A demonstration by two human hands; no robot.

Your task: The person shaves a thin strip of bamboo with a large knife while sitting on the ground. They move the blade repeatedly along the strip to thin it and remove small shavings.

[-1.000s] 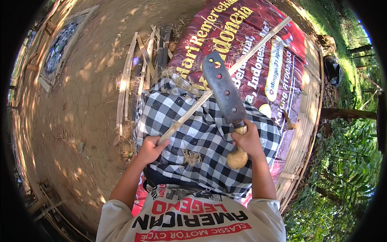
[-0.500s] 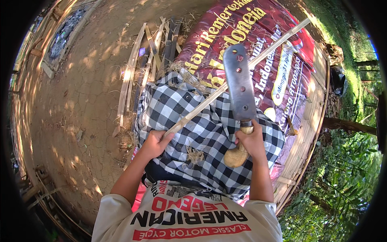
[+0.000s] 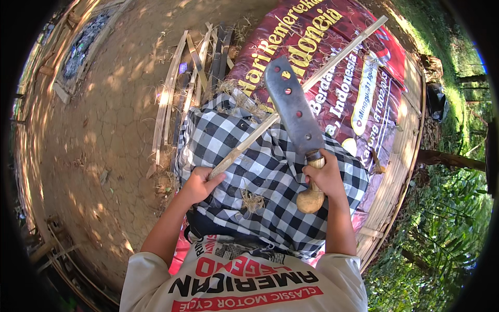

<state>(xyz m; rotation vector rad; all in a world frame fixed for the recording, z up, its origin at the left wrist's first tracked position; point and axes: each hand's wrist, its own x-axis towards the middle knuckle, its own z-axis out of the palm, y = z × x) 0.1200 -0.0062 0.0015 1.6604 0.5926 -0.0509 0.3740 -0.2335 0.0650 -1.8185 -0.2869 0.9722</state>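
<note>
My left hand (image 3: 201, 185) is closed round the near end of a long pale split-bamboo strip (image 3: 240, 149). The strip slants up to the far right, over my lap. In my right hand (image 3: 324, 177) is the wooden handle of a machete (image 3: 294, 106), gripped with the fingers wrapped round it. Its broad steel blade has several holes and points away from me, tilted a little left. The blade lies across the strip in view and hides a short part of it; whether they touch I cannot tell. A black-and-white checked cloth (image 3: 223, 132) covers my lap, with a tuft of shavings (image 3: 252, 202) on it.
Several bamboo strips (image 3: 169, 93) lie on the bare earth (image 3: 99, 140) ahead to the left. A dark red printed banner (image 3: 270, 39) with scattered shavings covers a bamboo platform (image 3: 397, 171) to the right. Green plants (image 3: 426, 244) grow beyond the platform's edge.
The machete's blade has swung left, from nearly upright to tilted. The far end of the strip has shifted slightly left and farther from me. Both hands keep their grip.
</note>
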